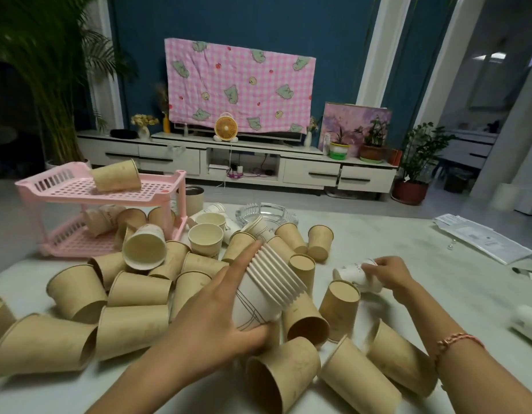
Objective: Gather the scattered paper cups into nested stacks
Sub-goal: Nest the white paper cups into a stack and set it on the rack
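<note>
Cups everywhere: brown paper cups (133, 327) lay tipped and scattered across the pale table (408, 234), some upright, most on their sides. Left hand (211, 318) was closed around a nested stack of white cups (267, 282), held tilted above the pile, rims fanned toward the upper right. Right hand (387, 271) gripped a single white cup (352, 273) lying on the table, right of the pile. One brown cup (116, 176) rested on the pink rack (79, 186), with more on its lower shelf.

Print on white cup (358, 274) and papers (483, 237) too blurred; nothing legible.
</note>
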Tool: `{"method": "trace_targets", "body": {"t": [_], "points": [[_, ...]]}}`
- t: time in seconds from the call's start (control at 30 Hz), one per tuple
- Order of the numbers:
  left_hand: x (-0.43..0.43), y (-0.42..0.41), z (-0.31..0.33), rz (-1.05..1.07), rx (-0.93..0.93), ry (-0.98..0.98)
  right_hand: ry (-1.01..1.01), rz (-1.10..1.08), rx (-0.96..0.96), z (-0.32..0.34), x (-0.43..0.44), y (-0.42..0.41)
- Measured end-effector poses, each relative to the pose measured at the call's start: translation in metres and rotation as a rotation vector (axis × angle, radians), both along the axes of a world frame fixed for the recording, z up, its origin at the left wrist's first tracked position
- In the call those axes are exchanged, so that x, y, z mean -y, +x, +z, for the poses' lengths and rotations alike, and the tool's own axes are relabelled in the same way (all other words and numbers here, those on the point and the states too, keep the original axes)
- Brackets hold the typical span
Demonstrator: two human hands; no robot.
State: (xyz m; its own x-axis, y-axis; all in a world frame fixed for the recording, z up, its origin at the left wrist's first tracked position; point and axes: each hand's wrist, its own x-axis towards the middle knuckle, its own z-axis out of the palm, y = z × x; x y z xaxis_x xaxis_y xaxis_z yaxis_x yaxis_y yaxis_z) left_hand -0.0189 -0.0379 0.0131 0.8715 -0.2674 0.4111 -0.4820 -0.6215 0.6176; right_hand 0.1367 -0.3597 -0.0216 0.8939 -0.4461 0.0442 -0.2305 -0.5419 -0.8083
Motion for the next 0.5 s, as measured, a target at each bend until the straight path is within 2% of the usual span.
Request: {"method": "trace_targets", "body": {"t": [0.07, 0.13, 0.23, 0.33, 0.5], "points": [[-0.007, 0.002, -0.001, 0.015, -0.011, -0.013, 0.004, -0.091, 0.174, 0.019, -0.010, -0.009], [-0.015, 0.005, -0.003, 0.032, -0.013, -0.023, 0.059, -0.065, 0.366, 0.051, -0.037, -0.027], [-0.026, 0.007, -0.008, 0.056, -0.015, -0.035, 0.169, 0.258, 0.533, 0.092, -0.096, -0.072], [-0.040, 0.007, -0.014, 0.079, -0.056, -0.075, 0.156, 0.577, 0.566, 0.102, -0.154, -0.118], [-0.063, -0.003, -0.017, 0.086, -0.092, -0.142, 0.064, 0.812, 0.436, 0.083, -0.218, -0.144]]}}
